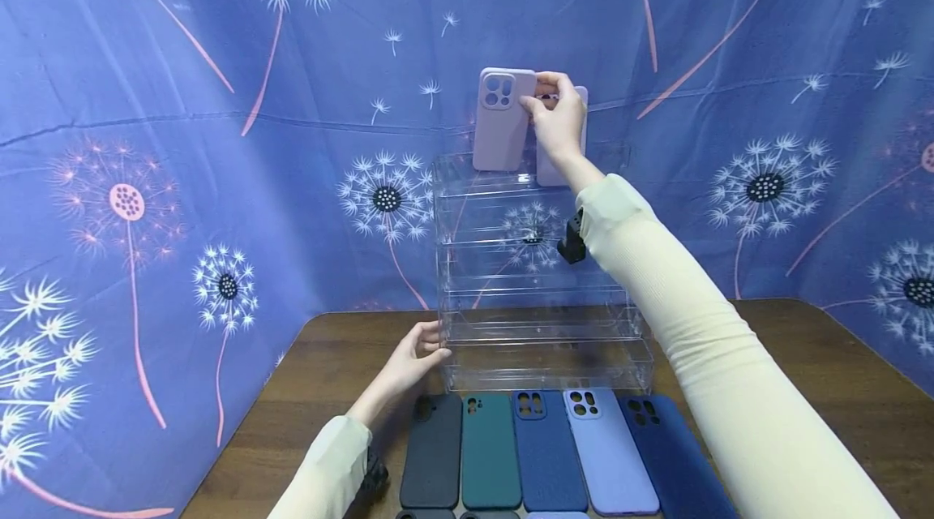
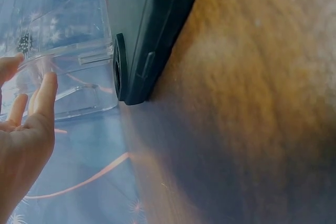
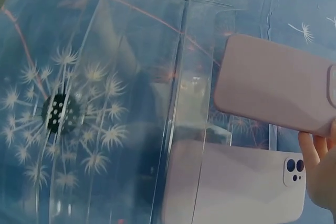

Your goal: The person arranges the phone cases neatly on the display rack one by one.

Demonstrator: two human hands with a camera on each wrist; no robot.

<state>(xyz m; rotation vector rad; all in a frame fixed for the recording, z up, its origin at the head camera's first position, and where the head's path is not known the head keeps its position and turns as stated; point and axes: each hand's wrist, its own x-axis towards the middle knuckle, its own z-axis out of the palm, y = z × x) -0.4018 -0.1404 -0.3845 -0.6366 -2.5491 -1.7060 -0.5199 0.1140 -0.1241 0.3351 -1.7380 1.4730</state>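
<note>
A clear tiered display rack point(image 1: 540, 340) stands on the wooden table. My right hand point(image 1: 560, 117) pinches a pale pink phone case point(image 1: 503, 130) by its edge, upright above the rack's top tier. Behind that hand another pale pink case point(image 1: 552, 170) leans at the top of the rack; in the right wrist view this second case point(image 3: 241, 182) shows through the clear plastic. At the rack's lower left corner my left hand point(image 1: 412, 357) holds the side edge between thumb and fingers. The left wrist view shows these fingers point(image 2: 46, 95) against the clear plastic.
Before the rack lie a black case point(image 1: 432, 454), a green case point(image 1: 490, 454), a blue case point(image 1: 550, 454), a lavender case point(image 1: 609, 454) and a navy case point(image 1: 679, 454). More cases show at the bottom edge. A dandelion-print cloth point(image 1: 292, 178) hangs behind.
</note>
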